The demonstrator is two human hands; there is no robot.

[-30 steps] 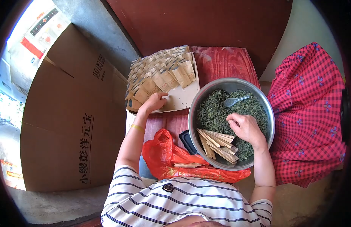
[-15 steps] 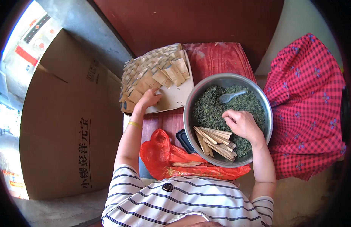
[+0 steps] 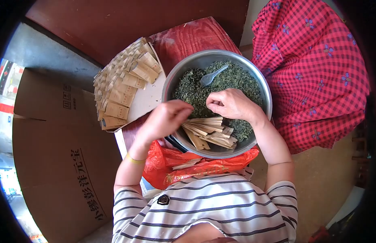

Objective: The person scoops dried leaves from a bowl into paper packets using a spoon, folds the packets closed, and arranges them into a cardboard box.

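My right hand (image 3: 233, 104) hangs over the dried green leaves (image 3: 244, 83) in a large metal basin (image 3: 267, 93). Its fingers are curled together; what they hold, if anything, is hidden. Smeared by motion, my left hand (image 3: 165, 119) is at the basin's left rim, beside a bundle of flat brown paper packets (image 3: 210, 131) lying on the leaves. A pale spoon (image 3: 214, 75) rests on the leaves farther back. To the left, a shallow box (image 3: 149, 95) holds rows of small brown packets (image 3: 121, 87), apart from my left hand.
A red plastic bag (image 3: 155, 166) with more flat packets lies in front of the basin. Basin and box stand on a red wooden table (image 3: 192, 40). A tall cardboard carton (image 3: 46, 150) stands at left, and red checked cloth (image 3: 309, 77) drapes at right.
My left hand has left the packets in the box and moved right to the basin. My right hand stays curled over the leaves. The camera view has shifted and turned.
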